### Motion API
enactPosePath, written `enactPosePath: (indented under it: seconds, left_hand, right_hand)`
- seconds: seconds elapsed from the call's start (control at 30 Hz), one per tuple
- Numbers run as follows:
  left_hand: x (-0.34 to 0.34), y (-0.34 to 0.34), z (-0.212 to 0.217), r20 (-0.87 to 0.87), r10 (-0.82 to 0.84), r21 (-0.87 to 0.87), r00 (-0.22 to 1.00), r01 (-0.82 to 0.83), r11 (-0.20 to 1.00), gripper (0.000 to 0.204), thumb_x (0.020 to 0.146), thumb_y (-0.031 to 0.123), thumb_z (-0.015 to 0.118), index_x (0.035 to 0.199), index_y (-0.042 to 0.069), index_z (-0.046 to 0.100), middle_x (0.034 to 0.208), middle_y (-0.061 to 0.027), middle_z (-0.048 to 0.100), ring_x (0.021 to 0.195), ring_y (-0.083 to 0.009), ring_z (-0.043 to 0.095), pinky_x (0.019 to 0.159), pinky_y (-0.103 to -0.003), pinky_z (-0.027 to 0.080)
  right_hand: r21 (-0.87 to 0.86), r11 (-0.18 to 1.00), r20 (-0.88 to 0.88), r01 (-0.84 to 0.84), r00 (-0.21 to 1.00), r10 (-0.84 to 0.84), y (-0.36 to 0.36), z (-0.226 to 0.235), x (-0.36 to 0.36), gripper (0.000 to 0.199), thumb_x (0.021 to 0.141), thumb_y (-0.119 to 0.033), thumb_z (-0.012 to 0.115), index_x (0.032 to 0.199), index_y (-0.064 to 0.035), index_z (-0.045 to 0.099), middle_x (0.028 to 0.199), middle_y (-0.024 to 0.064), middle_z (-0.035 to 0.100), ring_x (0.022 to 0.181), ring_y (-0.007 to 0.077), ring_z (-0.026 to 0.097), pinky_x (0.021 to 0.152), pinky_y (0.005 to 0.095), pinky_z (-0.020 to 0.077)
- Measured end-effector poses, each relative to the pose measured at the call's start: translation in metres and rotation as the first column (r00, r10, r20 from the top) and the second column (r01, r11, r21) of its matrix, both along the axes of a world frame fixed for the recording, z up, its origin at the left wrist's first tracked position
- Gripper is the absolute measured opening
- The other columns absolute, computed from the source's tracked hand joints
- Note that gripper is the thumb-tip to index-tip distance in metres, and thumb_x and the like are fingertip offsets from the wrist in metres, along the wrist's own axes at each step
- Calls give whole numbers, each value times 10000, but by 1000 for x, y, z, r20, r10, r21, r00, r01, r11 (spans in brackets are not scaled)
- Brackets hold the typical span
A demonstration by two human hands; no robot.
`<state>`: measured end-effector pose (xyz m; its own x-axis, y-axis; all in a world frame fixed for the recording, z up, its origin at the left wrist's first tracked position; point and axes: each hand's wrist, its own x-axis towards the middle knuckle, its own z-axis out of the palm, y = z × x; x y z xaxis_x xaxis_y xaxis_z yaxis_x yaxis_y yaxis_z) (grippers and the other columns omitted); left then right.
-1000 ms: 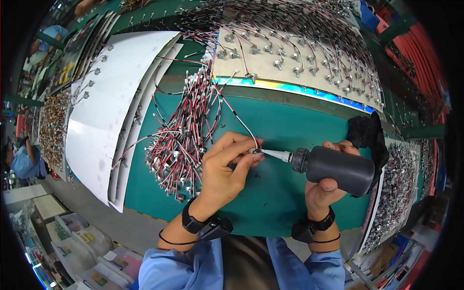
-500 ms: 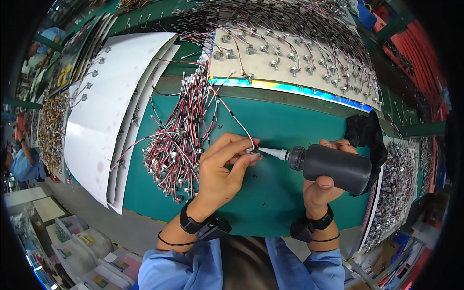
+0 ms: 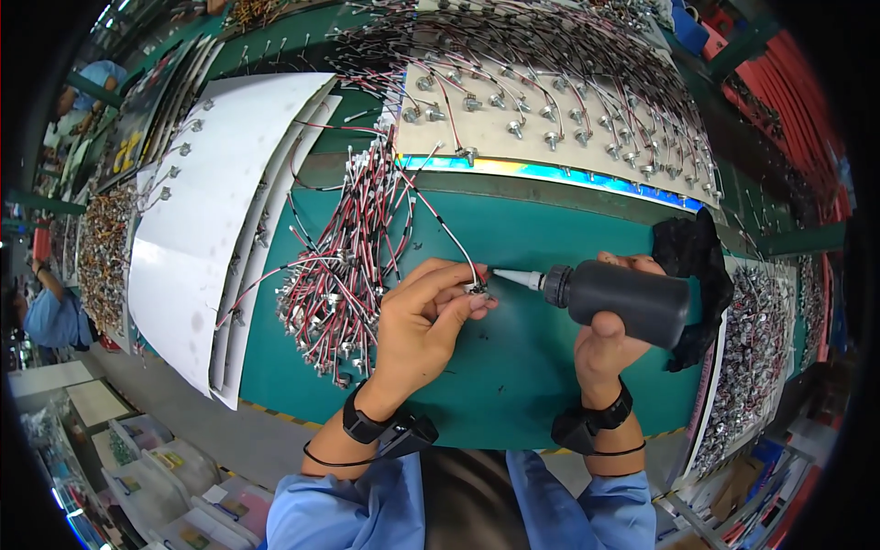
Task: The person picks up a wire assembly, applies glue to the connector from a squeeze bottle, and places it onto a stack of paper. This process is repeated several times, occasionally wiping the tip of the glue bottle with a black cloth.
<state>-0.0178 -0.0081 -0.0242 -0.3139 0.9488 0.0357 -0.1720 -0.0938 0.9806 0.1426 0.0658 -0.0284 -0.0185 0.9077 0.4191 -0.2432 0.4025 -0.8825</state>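
Observation:
My left hand [image 3: 417,316] pinches a small metal potentiometer [image 3: 478,288] between thumb and fingertips. From it a red, black and white wire lead [image 3: 445,223] runs up and away to the left. My right hand [image 3: 605,353] is wrapped round a black squeeze bottle [image 3: 628,298], tilted with its pale tapered nozzle [image 3: 520,277] pointing left. The nozzle tip is just beside my left fingertips, slightly above the potentiometer; whether it touches is too small to tell. Left of my left hand lies a heap of wired potentiometers [image 3: 339,266] on the green mat [image 3: 541,394].
A cream board [image 3: 513,147] with rows of wired potentiometers is at the back. White sheets [image 3: 202,247] stand stacked at left. A black cloth [image 3: 697,252] lies beyond the bottle, near another crowded board [image 3: 747,376] at right. Another person [image 3: 55,307] is at far left.
The bottle and my right hand have shifted slightly upward in view, lifting the nozzle tip a little off the potentiometer. My left hand keeps its pinch.

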Motion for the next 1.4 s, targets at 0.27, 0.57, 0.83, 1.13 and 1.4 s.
enactPosePath:
  seconds: [0.27, 0.57, 0.83, 1.13, 1.4]
  left_hand:
    - [-15, -7, 15, 135, 18, -16, 991, -15, 1000, 248, 812, -108, 482, 1054, -74, 527, 991, -112, 538, 839, -198, 626, 710, -241, 510]
    - [-132, -30, 107, -241, 401, 162, 884, -370, 915, 266, 787, -53, 532, 1053, -69, 538, 895, -126, 598, 762, -181, 618, 651, -260, 522]
    - [-389, -104, 31, -623, 686, -25, 375, -887, 462, 162, 695, 57, 633, 825, -39, 632, 686, -86, 627, 559, -139, 586, 501, -248, 484]
    - [-457, -106, -40, -616, 677, -103, 402, -894, 437, 154, 638, 136, 688, 723, 8, 680, 607, -73, 623, 526, -145, 575, 496, -270, 446]
    - [-342, -61, 26, -893, 411, 110, 185, -794, 597, 354, 720, 223, 670, 955, -37, 626, 859, -147, 647, 748, -176, 605, 665, -270, 458]
  right_hand:
    - [-252, 967, -111, 49, 991, -80, 29, -22, 2, 439, 827, -252, 616, 1114, 28, 435, 974, 126, 565, 886, 196, 561, 806, 312, 450]
    - [-415, 908, -272, -56, 960, -65, 48, -24, 14, 229, 882, -277, 538, 770, -80, 508, 690, -6, 496, 555, 58, 415, 485, 216, 321]
    - [-429, 903, -206, -27, 976, -68, 48, -20, 2, 236, 880, -297, 539, 771, -94, 488, 657, -19, 468, 536, 51, 380, 473, 209, 305]
    - [-452, 892, -221, -4, 969, -107, 43, -9, -6, 225, 880, -279, 541, 770, -89, 491, 647, -26, 463, 520, 46, 369, 478, 203, 308]
    - [-486, 874, -198, -5, 974, -105, 47, -14, 1, 217, 879, -281, 541, 759, -107, 491, 633, -38, 455, 520, 45, 373, 486, 209, 307]
